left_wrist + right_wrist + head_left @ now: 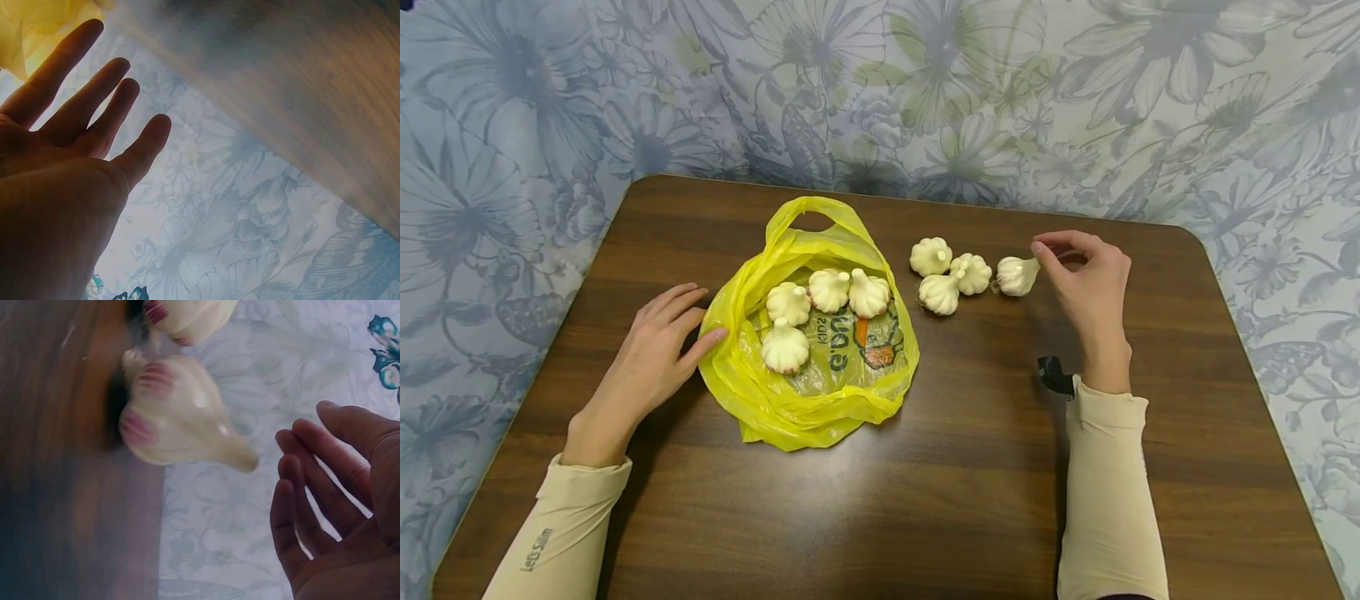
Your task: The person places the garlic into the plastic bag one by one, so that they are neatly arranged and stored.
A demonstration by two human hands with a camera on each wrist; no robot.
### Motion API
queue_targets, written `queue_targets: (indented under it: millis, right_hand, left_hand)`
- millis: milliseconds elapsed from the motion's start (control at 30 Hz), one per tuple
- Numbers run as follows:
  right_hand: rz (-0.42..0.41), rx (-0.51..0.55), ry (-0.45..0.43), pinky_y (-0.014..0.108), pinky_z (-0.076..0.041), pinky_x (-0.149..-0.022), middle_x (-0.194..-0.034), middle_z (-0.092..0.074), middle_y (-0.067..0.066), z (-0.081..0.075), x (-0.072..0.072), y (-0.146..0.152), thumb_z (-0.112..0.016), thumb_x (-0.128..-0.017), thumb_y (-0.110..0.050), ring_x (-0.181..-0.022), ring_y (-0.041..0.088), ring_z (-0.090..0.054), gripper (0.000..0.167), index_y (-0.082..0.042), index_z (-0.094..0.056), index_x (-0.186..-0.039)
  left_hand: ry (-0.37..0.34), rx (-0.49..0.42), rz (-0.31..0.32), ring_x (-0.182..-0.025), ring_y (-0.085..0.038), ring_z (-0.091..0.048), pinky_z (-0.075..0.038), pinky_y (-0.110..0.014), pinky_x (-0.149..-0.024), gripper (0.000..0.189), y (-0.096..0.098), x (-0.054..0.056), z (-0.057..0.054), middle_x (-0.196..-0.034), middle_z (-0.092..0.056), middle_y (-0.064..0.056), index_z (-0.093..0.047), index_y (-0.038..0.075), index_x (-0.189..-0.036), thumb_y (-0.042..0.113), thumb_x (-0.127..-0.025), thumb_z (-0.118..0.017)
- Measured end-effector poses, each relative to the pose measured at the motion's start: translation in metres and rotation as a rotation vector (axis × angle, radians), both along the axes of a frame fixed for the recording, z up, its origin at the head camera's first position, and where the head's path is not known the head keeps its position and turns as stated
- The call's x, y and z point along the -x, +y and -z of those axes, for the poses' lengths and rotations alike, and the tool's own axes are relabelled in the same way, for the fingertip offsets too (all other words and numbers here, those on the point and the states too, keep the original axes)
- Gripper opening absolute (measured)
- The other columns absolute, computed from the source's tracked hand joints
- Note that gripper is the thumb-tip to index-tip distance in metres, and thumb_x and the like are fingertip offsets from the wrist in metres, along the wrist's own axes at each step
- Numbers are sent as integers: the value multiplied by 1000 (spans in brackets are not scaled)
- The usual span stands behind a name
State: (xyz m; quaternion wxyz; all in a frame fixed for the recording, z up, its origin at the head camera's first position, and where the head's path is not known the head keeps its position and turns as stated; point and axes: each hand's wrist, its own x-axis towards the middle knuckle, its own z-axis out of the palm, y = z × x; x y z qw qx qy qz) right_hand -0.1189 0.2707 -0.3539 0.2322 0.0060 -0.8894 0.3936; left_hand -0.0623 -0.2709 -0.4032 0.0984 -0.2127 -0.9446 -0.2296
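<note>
Place: most likely a room in a home; which room cannot be told.
Wallpaper: big flowers, leaves and butterflies in soft grey-blue with touches of green, a decorative pattern of a domestic sort.
Table: brown wood-grain top with rounded far corners, standing close to the papered wall, like household furniture.
Garlic bulbs: ordinary groceries, some lying on the table, others in a yellow printed plastic carrier bag with a loop handle.
</note>
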Motion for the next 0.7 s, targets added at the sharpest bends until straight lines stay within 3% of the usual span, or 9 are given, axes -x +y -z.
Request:
queue_targets:
  millis: [433, 700]
  right_hand:
    - [37, -73, -170, 7, -47, -72, -93, -76, 14, 17, 2, 10, -78, -97, -21, -77, -2, -62, 18, -9, -83, -110]
    - [44, -60, -161, 7, -47, -71, -92, -77, 15, 19, 3, 8, -80, -96, -19, -75, -5, -62, 14, -9, -84, -103]
  left_hand:
    - [10, 0, 3, -142, -48, -47, -33, -73, -115, 36, 0, 0, -1, -142, -61, -29, -73, -5, -117, 25, -97, -77]
    - [11, 4, 5, -141, -48, -48, -34, -74, -115, 36, 0, 1, 0, -142, -61, -29, -73, -5, -117, 25, -97, -77]
